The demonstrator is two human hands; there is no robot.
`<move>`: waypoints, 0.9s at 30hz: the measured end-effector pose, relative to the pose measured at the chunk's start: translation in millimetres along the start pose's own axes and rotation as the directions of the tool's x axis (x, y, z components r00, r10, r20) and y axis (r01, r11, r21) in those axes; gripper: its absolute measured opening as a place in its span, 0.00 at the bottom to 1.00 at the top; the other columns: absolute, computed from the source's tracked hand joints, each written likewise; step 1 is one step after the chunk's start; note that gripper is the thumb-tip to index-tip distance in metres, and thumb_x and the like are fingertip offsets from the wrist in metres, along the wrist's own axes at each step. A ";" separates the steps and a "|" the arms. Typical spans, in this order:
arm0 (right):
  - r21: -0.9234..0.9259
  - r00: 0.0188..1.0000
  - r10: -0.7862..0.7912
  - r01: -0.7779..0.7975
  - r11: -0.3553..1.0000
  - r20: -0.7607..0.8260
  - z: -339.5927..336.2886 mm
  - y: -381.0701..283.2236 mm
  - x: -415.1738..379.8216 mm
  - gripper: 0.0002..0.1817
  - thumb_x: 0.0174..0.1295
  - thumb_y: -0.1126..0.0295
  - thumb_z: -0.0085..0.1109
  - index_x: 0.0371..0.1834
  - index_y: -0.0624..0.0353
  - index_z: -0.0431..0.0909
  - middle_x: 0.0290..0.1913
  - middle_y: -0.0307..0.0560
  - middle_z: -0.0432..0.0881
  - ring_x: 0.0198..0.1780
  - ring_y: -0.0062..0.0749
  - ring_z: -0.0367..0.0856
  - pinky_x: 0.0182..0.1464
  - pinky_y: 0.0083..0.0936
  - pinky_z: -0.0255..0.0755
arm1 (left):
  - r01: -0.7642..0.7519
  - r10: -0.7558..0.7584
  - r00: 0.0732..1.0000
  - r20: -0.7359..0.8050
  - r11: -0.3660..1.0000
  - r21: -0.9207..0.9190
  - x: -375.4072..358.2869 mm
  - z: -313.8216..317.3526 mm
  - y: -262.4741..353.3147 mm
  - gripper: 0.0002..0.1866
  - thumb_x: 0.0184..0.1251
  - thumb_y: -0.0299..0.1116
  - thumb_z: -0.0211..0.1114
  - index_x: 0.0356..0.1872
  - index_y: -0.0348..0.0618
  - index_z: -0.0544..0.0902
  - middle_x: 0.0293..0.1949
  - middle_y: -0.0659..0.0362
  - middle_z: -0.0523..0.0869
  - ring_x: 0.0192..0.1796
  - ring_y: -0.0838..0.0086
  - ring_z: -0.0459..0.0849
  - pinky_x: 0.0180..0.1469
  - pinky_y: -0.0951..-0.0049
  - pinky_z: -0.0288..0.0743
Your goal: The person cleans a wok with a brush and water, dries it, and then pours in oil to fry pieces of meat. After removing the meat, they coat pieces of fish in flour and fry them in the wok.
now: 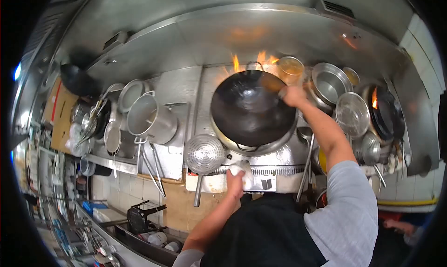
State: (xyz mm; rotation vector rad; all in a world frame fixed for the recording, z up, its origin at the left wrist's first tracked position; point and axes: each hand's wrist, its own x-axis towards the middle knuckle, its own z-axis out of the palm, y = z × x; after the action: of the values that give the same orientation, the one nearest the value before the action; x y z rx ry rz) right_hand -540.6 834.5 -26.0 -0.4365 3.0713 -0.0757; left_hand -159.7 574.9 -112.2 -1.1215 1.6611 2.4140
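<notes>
A large black wok [251,111] sits on the burner, with flames [236,63] rising behind its far rim. Over the wok's right side, my right hand [294,97] is closed round the handle of a brownish tool [272,84], blurred, that reaches over the inside of the wok. My left hand [235,181] is closed on a white cloth [242,173] at the stove's front edge, below the wok's near handle. Beside it on the left lies a perforated ladle [204,151].
Left of the wok stand a tall metal pot [160,125] and tongs [157,167]. To the right are a metal bowl [331,83], a strainer [352,114] and a black pan [386,113] near another flame. Part of another person's arm [401,226] shows at lower right.
</notes>
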 end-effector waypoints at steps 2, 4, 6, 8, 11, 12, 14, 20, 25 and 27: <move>0.179 0.885 0.287 -0.236 0.955 -0.368 -32.1 -8.3 8.7 0.39 0.70 0.61 0.60 0.84 0.40 0.59 0.60 0.64 0.82 0.51 0.63 0.87 0.52 0.51 0.82 | -0.098 0.101 0.995 -0.002 0.973 0.211 -1.6 -7.9 -22.3 0.26 0.62 0.26 0.69 0.62 0.36 0.74 0.53 0.48 0.85 0.53 0.59 0.85 0.58 0.61 0.79; 0.413 0.671 0.362 -0.091 0.906 -0.647 -14.8 -13.9 40.9 0.40 0.68 0.61 0.64 0.83 0.42 0.60 0.65 0.68 0.77 0.54 0.66 0.84 0.55 0.54 0.80 | -0.193 0.160 0.981 0.114 0.893 0.406 -9.1 -12.8 -24.5 0.30 0.60 0.31 0.73 0.63 0.35 0.75 0.53 0.43 0.86 0.55 0.55 0.86 0.60 0.61 0.77; 0.568 0.572 0.513 -0.097 0.817 -0.640 -11.2 -45.1 52.5 0.43 0.65 0.62 0.67 0.84 0.44 0.59 0.66 0.69 0.75 0.59 0.67 0.82 0.59 0.52 0.78 | -0.357 0.208 0.932 0.298 0.683 0.638 -12.6 -15.7 -22.1 0.32 0.59 0.34 0.76 0.64 0.38 0.75 0.54 0.42 0.86 0.56 0.51 0.86 0.63 0.59 0.77; 0.602 0.742 0.478 -0.127 0.788 -0.470 21.0 -94.8 41.4 0.42 0.63 0.65 0.66 0.82 0.50 0.61 0.67 0.70 0.76 0.61 0.63 0.82 0.62 0.48 0.78 | -0.399 0.142 0.911 0.387 0.541 0.740 -5.8 -29.6 -36.5 0.35 0.58 0.37 0.77 0.66 0.38 0.75 0.56 0.39 0.85 0.58 0.47 0.85 0.64 0.57 0.77; 0.530 0.960 -0.236 0.125 0.839 0.147 42.0 -149.1 -7.6 0.41 0.48 0.60 0.81 0.68 0.57 0.78 0.63 0.58 0.84 0.66 0.54 0.82 0.65 0.45 0.78 | -0.461 0.101 0.884 0.457 0.359 0.812 -6.5 -30.3 -51.6 0.39 0.56 0.41 0.78 0.69 0.39 0.74 0.58 0.35 0.83 0.60 0.41 0.83 0.65 0.53 0.77; 0.673 0.902 -0.422 0.367 0.642 -0.089 88.5 -164.3 -17.3 0.38 0.49 0.63 0.81 0.68 0.54 0.80 0.62 0.57 0.84 0.65 0.51 0.82 0.66 0.42 0.77 | -0.460 0.137 0.888 0.440 0.330 0.825 -8.7 -31.2 -53.0 0.41 0.56 0.42 0.79 0.71 0.40 0.73 0.58 0.35 0.82 0.60 0.40 0.82 0.65 0.52 0.77; 0.774 0.841 -0.524 0.417 0.476 -0.131 63.1 -178.8 -67.8 0.37 0.55 0.68 0.77 0.72 0.50 0.78 0.51 0.50 0.88 0.50 0.39 0.88 0.51 0.36 0.82 | -0.442 0.127 0.897 0.424 0.318 0.839 -14.7 -34.6 -52.9 0.42 0.55 0.42 0.79 0.72 0.41 0.72 0.59 0.34 0.81 0.61 0.39 0.82 0.65 0.51 0.77; 0.544 0.631 -0.300 -0.234 0.806 0.716 -61.3 -3.7 -101.9 0.27 0.57 0.71 0.73 0.63 0.44 0.88 0.37 0.38 0.87 0.30 0.24 0.79 0.31 0.27 0.76 | -0.542 0.353 0.827 0.437 0.295 0.787 -57.8 -61.5 -22.5 0.40 0.60 0.36 0.75 0.74 0.38 0.70 0.60 0.34 0.80 0.60 0.41 0.82 0.63 0.51 0.78; 0.026 0.919 0.288 -0.292 0.956 -0.268 -108.2 54.1 -109.9 0.30 0.63 0.60 0.67 0.71 0.48 0.79 0.57 0.62 0.86 0.54 0.57 0.87 0.57 0.47 0.80 | -0.104 -0.004 0.977 0.212 0.861 0.497 -82.8 -91.6 -0.8 0.12 0.79 0.32 0.57 0.47 0.32 0.84 0.20 0.48 0.82 0.26 0.57 0.87 0.33 0.57 0.81; 0.476 0.685 0.419 -0.118 0.872 -0.597 -100.8 57.9 -130.7 0.34 0.64 0.59 0.68 0.74 0.53 0.74 0.61 0.64 0.83 0.58 0.62 0.84 0.60 0.47 0.78 | -0.363 0.259 0.931 0.255 0.696 0.620 -94.3 -98.0 15.9 0.18 0.82 0.37 0.56 0.34 0.32 0.81 0.18 0.50 0.79 0.24 0.70 0.83 0.29 0.63 0.75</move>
State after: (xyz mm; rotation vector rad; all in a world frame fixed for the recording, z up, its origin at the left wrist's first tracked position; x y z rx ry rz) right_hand -435.8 930.9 75.6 0.1411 3.6186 -1.0864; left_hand -41.9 523.3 -65.2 -0.5547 2.5080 1.6802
